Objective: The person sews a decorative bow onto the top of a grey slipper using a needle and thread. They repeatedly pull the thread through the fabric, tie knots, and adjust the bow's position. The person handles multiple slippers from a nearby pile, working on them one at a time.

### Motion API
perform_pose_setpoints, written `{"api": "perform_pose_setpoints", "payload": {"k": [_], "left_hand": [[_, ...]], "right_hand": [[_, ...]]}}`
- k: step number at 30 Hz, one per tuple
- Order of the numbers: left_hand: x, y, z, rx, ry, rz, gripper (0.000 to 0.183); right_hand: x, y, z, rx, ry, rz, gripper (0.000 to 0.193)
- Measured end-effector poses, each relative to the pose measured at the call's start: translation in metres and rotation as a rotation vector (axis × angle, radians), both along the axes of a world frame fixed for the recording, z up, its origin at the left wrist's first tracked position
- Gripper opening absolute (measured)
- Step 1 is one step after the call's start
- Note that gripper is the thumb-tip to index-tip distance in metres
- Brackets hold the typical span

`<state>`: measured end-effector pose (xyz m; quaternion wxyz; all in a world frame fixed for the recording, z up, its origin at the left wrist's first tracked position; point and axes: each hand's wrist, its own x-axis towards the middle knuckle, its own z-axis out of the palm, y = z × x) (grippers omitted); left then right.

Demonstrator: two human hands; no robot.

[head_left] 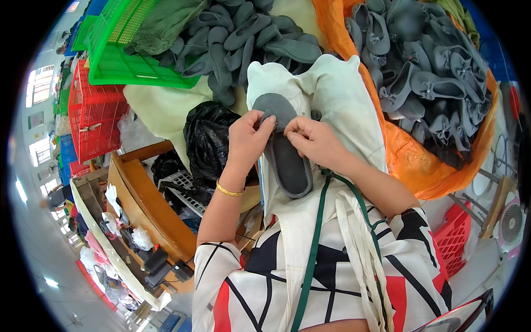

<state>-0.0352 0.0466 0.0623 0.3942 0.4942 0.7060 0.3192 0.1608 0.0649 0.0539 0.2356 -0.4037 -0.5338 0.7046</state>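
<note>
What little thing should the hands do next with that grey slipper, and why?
Maybe the right hand could ease aside a little while the left hand steadies the grey slipper. Both hands partly cover its upper, about where bows sit on some slippers in the orange sack, so whether this one has a bow is hard to see.

At the frame's centre, the left hand point(247, 138) and right hand point(315, 139) hold a gray slipper point(291, 166) above a white apron point(345, 110). More slippers point(442, 86) fill an orange sack point(412, 160) at upper right; others point(220, 66) lie heaped at top centre by a green basket point(133, 69).
</note>
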Motion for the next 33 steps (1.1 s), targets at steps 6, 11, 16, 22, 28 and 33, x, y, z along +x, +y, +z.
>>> {"api": "perform_pose_setpoints", "payload": {"k": [6,11,16,22,28,33], "left_hand": [[0.0,-0.002,-0.002,-0.031,-0.091,0.059,0.022],[0.002,-0.001,-0.002,-0.023,-0.08,0.07,0.022],[-0.003,-0.002,-0.007,0.004,-0.029,0.031,0.019],[0.002,-0.004,-0.004,0.011,-0.031,0.077,0.025],[0.002,0.001,-0.003,-0.049,-0.04,0.084,0.027],[-0.001,0.003,0.001,-0.165,-0.245,0.157,0.025]], "right_hand": [[-0.008,0.002,-0.009,0.086,-0.072,0.027,0.012],[-0.009,0.004,-0.01,0.138,-0.107,0.033,0.014],[-0.01,0.004,-0.01,0.163,-0.114,0.043,0.016],[-0.015,0.004,-0.015,0.222,-0.15,0.03,0.015],[-0.028,-0.011,-0.028,0.577,-0.374,-0.025,0.012],[-0.034,-0.017,-0.036,0.822,-0.405,-0.08,0.01]]}}
